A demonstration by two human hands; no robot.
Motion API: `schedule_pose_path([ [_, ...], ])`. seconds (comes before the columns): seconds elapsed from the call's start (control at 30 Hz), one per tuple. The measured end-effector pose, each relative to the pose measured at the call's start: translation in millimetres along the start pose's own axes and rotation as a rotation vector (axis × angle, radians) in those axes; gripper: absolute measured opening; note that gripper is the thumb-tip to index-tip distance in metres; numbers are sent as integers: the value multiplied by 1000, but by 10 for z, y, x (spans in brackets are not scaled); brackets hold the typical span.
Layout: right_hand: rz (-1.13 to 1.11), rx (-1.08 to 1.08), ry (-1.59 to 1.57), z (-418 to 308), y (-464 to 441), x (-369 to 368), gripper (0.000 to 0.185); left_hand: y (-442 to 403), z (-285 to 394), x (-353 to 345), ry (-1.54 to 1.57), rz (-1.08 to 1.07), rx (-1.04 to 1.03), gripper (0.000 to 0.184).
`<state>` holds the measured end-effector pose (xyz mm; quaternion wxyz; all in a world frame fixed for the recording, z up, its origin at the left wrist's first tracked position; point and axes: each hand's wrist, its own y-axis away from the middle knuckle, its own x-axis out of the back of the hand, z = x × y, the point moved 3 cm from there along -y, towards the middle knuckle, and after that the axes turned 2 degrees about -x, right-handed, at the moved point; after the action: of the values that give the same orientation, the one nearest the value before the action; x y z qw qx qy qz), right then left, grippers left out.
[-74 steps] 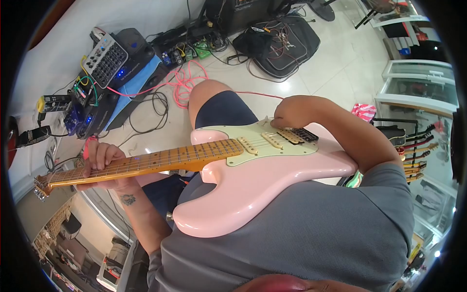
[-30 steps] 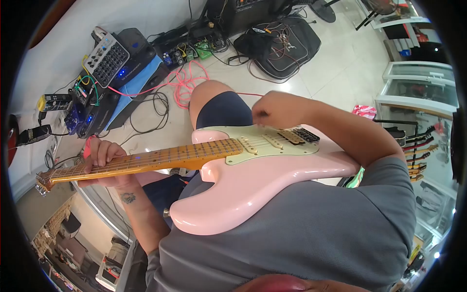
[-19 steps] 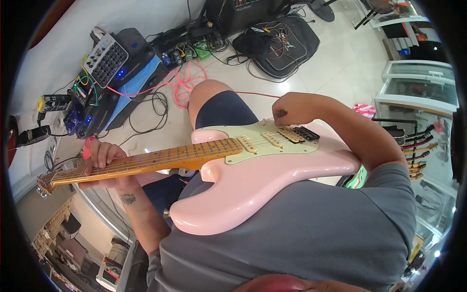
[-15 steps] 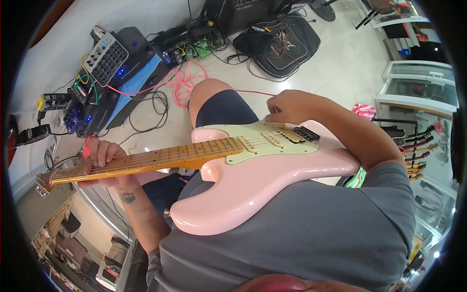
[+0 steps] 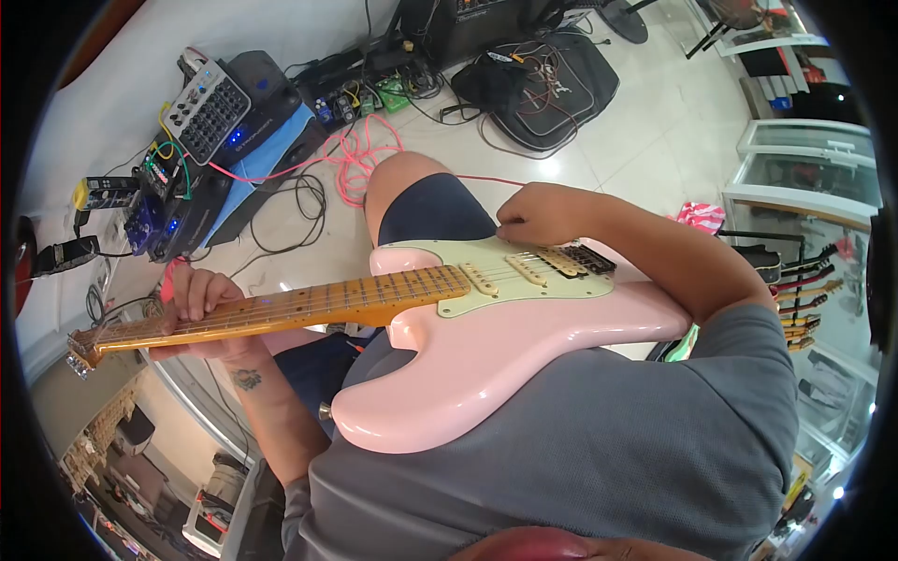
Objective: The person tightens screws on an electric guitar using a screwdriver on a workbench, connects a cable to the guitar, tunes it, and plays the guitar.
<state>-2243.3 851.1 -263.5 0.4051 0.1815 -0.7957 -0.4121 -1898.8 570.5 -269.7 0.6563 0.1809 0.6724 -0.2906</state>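
A pale pink electric guitar [image 5: 440,383] with a mint pickguard and cream pickups lies across my lap, its maple neck pointing left. My left hand [image 5: 204,297] wraps around the neck near the headstock [image 5: 84,346], fingertips pressing on the strings. Over the upper edge of the pickguard [image 5: 458,304] hangs my right hand [image 5: 544,215], its fingers curled together beside the strings. Whatever those fingers may pinch is hidden. The right forearm rests against the guitar's body.
A small mixer [image 5: 208,112] sits on black equipment at the left. Pink cable [image 5: 351,164] and black cable [image 5: 304,210] lie coiled on the floor. A black bag [image 5: 561,93] is farther back. Several guitars [image 5: 803,299] stand at the right.
My right hand has shifted slightly down and left, closer to the guitar's strings. My left hand keeps its place on the neck.
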Motion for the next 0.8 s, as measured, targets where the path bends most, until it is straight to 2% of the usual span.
schedule_pose_path([
  [0.07, 13, -53, -31, 52, -32, -32, 38, -2, -12, -13, 0, -5, 7, 33],
  [0.27, 40, 18, 5, 68, -60, -38, 38, 3, -10, -24, 4, 5, 7, 33],
  [0.37, 0, -96, 9, 92, -63, -19, 41, -15, -9, -23, -6, -4, 15, 33],
  [0.47, -66, 33, -160, 47, -55, -2, 44, 9, 15, 6, -6, 3, 2, 33],
  [0.57, -32, 3, -136, 136, -97, -53, 44, -4, -1, -4, -4, -4, 7, 33],
  [0.67, 89, 23, -265, 116, -64, 36, 39, -5, -9, -24, -10, -11, 19, 33],
  [0.77, 239, 304, -24, -213, 195, 117, 30, -17, -25, -31, -5, -14, 29, 34],
  [0.8, 206, 373, -55, -409, 344, 190, 23, -21, -26, -25, -1, -14, 29, 34],
])
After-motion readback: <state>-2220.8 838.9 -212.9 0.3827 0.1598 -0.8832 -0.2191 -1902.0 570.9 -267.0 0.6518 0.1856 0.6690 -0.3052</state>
